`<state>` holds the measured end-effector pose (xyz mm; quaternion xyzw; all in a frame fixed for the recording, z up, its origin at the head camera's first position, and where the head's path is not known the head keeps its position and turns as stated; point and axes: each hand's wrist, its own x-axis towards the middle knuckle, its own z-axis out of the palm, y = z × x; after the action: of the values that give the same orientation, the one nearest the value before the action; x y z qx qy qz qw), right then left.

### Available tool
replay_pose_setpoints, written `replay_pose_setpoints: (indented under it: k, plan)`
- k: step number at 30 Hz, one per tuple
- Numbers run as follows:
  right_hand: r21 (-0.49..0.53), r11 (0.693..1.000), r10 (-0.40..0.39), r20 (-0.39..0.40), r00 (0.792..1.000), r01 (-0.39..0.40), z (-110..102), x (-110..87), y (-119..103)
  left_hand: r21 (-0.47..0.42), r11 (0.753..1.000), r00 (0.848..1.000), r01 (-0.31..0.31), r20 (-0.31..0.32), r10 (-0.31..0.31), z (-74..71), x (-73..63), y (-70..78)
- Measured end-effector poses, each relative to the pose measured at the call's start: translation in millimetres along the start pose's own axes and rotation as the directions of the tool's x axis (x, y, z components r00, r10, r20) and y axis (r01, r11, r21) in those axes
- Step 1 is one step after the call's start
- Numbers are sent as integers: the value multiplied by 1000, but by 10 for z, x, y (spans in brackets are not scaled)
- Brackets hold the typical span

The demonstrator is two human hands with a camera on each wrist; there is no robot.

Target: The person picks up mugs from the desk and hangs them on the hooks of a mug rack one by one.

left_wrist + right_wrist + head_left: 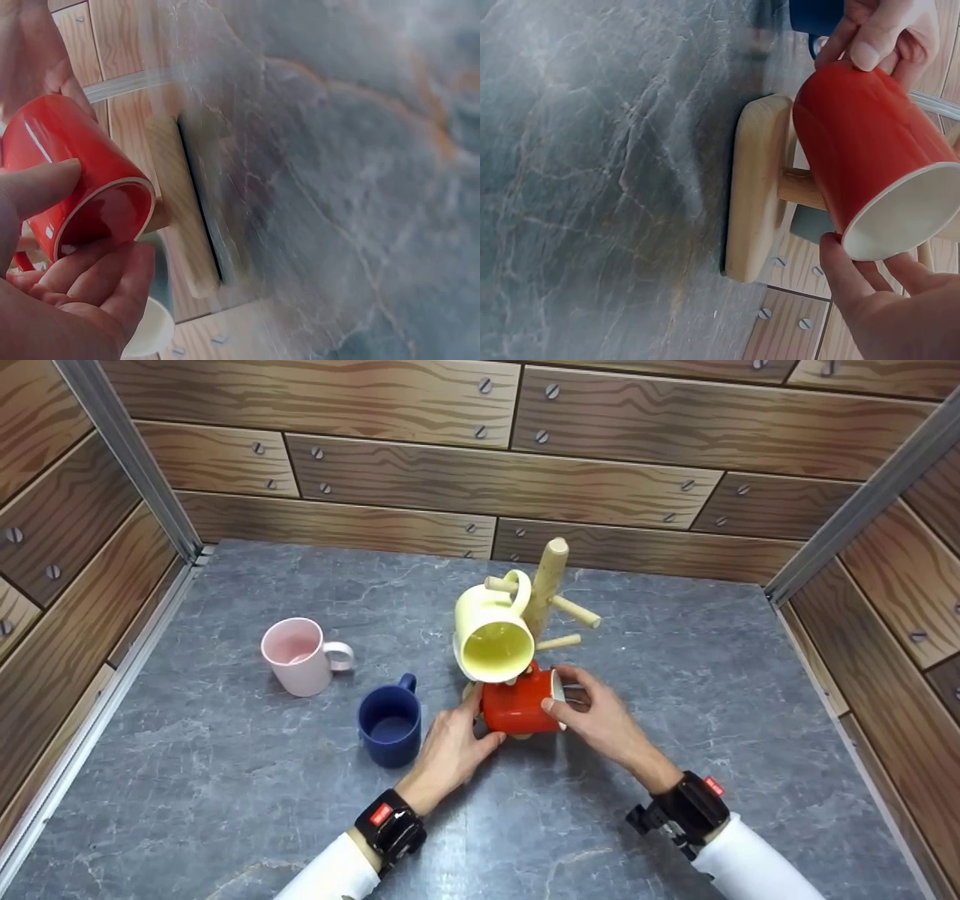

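Observation:
A red mug (521,705) with a white inside lies sideways low at the front of a wooden mug tree (550,574). My left hand (454,742) holds its base end, thumb on the side and fingers under the base in the left wrist view. At the rim, my right hand (600,716) pinches the mug, thumb outside; its fingertips are partly hidden. The red handle (532,667) points toward the tree; whether a peg passes through it is hidden. Above hangs a yellow mug (480,611), its handle looped over an upper peg (501,584).
A blue mug (390,727) stands upright just left of my left hand. Farther left is an upright pink mug (300,660). Two bare pegs, an upper peg (576,611) and a lower peg (559,642), stick out rightward. Wood-patterned panels (390,465) enclose the grey marbled tabletop (240,780).

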<state>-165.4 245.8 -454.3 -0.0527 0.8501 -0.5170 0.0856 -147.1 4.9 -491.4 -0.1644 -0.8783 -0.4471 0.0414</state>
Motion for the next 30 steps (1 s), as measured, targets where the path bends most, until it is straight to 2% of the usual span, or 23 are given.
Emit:
replay_pose_setpoints:
  k: [13,19,24,30]
  plan:
    - [50,998,-40,-9,999,40,52,-9,51,19,1000,1000,-21,15,21,-67,-45,-31]
    - [109,992,-65,-3,998,65,36,-23,67,48,999,1000,-3,9,3,-94,-57,-49]
    - [138,986,-100,6,995,98,11,-41,94,52,999,1000,-10,-10,11,-97,-81,-55]
    - [143,986,-85,-5,996,85,-35,-72,98,48,999,998,-25,-54,28,-89,-138,-53]
